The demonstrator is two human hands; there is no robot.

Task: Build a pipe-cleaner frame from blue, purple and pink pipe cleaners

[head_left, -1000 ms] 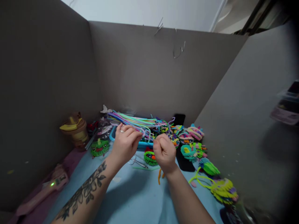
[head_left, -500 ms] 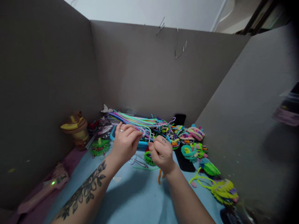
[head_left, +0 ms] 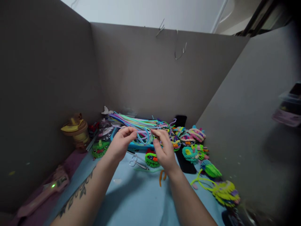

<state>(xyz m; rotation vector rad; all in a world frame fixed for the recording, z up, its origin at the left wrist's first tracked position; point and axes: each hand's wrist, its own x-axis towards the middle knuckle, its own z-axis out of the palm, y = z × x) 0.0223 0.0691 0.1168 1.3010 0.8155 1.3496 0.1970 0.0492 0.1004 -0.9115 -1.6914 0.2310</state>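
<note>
Above the blue tray (head_left: 135, 146), my left hand (head_left: 124, 142) pinches a fuzzy pipe cleaner (head_left: 143, 138) between thumb and fingers. Pale blue and lilac loops curve from it across the gap between my hands. My right hand (head_left: 164, 150) is at the far side of these loops, thumb and index finger apart. Its fingertips are close to the strands; contact is unclear. A bundle of pastel pipe cleaners (head_left: 134, 121) lies behind. Below my hands are scissors (head_left: 139, 163) and a green fuzzy figure (head_left: 151, 159) with a red and orange middle.
Another green figure (head_left: 100, 149) sits at the left, by a brown-and-yellow pot (head_left: 80, 133). Several colourful fuzzy figures (head_left: 197, 135) line the right, beside a black phone-like slab (head_left: 187, 163). A pink device (head_left: 45, 192) has a green light. Grey panels (head_left: 150, 72) enclose the table.
My right hand has gone from a closed fist to parted fingers. My left wrist has turned and its fingers moved slightly left. Pale blue loops now show between the hands.
</note>
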